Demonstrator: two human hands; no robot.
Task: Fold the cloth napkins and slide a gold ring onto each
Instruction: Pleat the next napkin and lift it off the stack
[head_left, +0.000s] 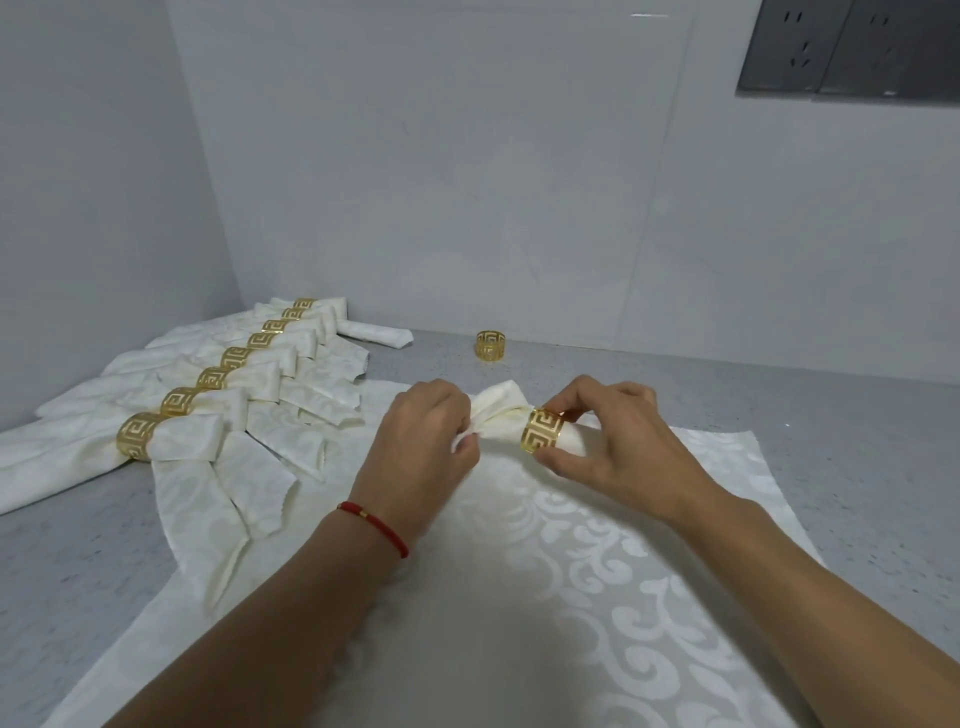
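Observation:
A folded cream napkin (501, 413) is held just above the table between both hands. My left hand (423, 441) grips its bunched left end. My right hand (618, 441) pinches a gold ring (543, 430) with a key pattern that sits around the napkin's right part. A short stub of napkin sticks out to the right of the ring. A spare gold ring (490, 345) stands alone near the back wall. A flat patterned napkin (571, 597) lies spread under my forearms.
Several finished napkins with gold rings (208, 384) lie in an overlapping row on the left of the grey table (857, 467). One rolled napkin without a ring (376, 332) lies at the back. Walls close the back and left; sockets are at the upper right.

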